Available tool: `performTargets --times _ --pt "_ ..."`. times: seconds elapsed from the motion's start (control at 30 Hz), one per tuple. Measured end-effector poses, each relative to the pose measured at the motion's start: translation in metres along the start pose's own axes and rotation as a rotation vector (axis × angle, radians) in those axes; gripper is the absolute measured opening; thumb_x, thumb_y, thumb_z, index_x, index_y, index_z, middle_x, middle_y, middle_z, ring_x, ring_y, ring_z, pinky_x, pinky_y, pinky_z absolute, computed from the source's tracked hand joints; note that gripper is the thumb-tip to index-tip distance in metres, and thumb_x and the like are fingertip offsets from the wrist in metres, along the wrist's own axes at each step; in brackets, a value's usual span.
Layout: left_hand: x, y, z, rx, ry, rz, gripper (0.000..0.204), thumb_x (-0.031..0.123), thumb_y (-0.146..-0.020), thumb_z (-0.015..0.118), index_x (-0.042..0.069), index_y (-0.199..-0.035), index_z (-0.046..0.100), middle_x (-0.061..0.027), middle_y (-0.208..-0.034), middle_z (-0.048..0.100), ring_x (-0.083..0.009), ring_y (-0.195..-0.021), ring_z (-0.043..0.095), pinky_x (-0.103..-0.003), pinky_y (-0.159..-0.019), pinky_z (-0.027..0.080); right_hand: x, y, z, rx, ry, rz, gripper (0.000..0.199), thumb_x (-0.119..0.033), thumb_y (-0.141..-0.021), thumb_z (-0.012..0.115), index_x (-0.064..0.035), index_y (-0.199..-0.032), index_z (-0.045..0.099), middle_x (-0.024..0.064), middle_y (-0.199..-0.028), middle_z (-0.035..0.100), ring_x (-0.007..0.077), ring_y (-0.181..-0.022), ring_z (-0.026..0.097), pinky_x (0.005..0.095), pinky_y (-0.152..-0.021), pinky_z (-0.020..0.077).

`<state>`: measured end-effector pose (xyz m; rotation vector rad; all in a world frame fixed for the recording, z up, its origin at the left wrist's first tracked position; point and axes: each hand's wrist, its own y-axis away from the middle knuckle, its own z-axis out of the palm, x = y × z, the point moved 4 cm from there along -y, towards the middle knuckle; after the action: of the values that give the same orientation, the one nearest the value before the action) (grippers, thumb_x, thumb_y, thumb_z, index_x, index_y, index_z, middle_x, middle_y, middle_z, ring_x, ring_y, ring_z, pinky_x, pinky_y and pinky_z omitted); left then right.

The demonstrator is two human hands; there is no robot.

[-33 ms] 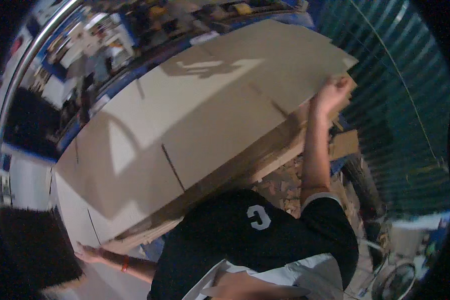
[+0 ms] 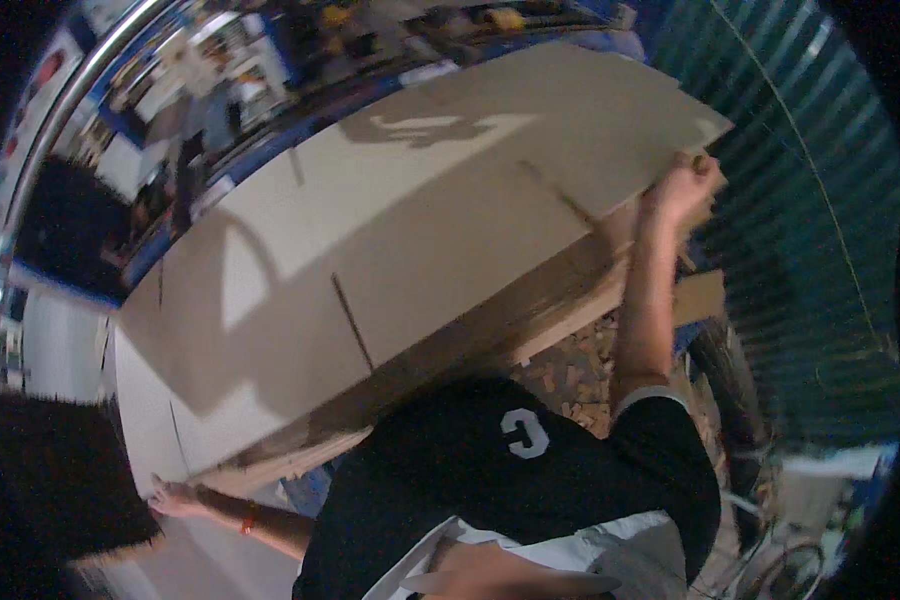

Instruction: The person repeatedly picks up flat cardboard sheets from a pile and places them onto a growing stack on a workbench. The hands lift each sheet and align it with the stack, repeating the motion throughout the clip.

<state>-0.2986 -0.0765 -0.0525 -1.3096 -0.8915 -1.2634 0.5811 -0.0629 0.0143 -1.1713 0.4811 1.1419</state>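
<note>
Left hand (image 2: 173, 497) grips the near-left corner and right hand (image 2: 682, 188) clamps the far-right edge of a big flat cardboard sheet (image 2: 400, 250), lying atop a cardboard stack (image 2: 530, 310), shelves (image 2: 220, 80) beyond.

Large flattened beige cardboard box (image 2: 390, 230) lying atop cardboard stack (image 2: 490, 330); blurred coloured signs (image 2: 130, 70) upper left

Left hand (image 2: 173, 497) and right hand (image 2: 682, 190) gripping opposite ends of flat cardboard sheet (image 2: 390, 240).

Head-worn fisheye, close above cardboard sheet (image 2: 400, 250)
</note>
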Motion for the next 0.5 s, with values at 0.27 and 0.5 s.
performTargets --times 0.27,0.5 --pt "0.029 0.003 0.018 -0.36 0.504 -0.27 0.041 0.028 -0.085 0.05 -0.001 -0.114 0.047 -0.0128 -0.111 0.052 -0.0266 -0.105 0.05 -0.043 -0.084 0.046 -0.11 0.008 -0.015 -0.379 -0.14 -0.076 0.051 0.003 -0.079 0.052 0.0021 -0.128 0.039 0.0156 -0.124 0.047 0.0219 -0.113 0.047 0.0323 -0.095 0.0372" --pt "0.046 0.117 0.019 -0.741 0.187 -0.094 0.033 0.013 -0.083 0.056 -0.006 -0.109 0.056 -0.0127 -0.11 0.058 -0.0234 -0.102 0.053 -0.038 -0.092 0.04 -0.119 0.172 -0.031 -1.429 0.219 -0.338 0.027 -0.005 -0.075 0.062 -0.0088 -0.102 0.063 0.0116 -0.117 0.058 0.0256 -0.109 0.054 0.0391 -0.092 0.0433"
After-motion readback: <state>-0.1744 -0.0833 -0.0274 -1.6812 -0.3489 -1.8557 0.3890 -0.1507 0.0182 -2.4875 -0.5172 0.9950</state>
